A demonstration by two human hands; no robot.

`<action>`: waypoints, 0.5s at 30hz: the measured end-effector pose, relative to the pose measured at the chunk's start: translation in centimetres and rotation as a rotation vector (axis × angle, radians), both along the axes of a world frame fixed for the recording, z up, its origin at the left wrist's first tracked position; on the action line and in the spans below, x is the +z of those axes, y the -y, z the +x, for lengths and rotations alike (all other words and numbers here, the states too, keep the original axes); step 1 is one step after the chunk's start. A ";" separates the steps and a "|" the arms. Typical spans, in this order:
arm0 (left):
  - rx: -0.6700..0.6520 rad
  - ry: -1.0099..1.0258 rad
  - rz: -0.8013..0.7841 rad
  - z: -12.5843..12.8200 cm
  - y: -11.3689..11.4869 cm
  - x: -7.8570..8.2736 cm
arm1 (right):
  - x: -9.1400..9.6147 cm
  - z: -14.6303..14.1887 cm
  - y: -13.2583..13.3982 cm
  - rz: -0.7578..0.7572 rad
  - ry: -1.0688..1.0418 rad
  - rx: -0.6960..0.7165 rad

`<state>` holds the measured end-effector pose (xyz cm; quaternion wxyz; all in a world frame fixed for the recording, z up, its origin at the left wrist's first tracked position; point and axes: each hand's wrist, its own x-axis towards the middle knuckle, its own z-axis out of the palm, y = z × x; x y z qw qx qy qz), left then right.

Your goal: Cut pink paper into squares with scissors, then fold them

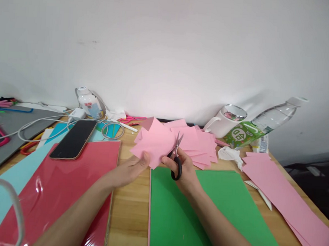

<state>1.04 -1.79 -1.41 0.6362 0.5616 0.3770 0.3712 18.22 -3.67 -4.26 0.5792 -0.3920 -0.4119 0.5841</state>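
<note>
Pinched in my left hand (132, 170) are pieces of pink paper (159, 139), raised above the table with one corner folded up. My right hand (186, 170) is closed on black-handled scissors (177, 157), whose blades point up and stand slightly apart. The fingertips of that hand are close to the paper's right edge; I cannot tell whether they touch it. Just behind, a spread of cut pink paper pieces (200, 143) lies on the table. Below my right hand is a large green sheet (211, 218).
A phone (75, 139) rests on red sheets (65, 191) at left, near a white cable and a pill bottle (90, 103). At right stand a mug (223, 123), a tilted water bottle (278, 115) and a green packet (240, 135). Long pink strips (288, 201) lie along the right edge.
</note>
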 end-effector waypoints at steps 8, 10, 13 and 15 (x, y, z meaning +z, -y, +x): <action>-0.137 0.453 -0.179 -1.5 -1.7 1.5 | 0.0 1.4 -0.4 0.077 0.134 0.154; -0.065 0.566 -0.210 -2.3 -2.5 2.0 | 0.4 2.4 -0.6 0.141 0.241 0.297; 0.078 0.588 -0.271 -3.3 -3.3 2.2 | 0.8 3.9 -0.9 0.191 0.398 0.543; 0.126 0.523 -0.336 -3.7 -3.4 2.0 | 0.9 4.7 -1.1 0.191 0.480 0.662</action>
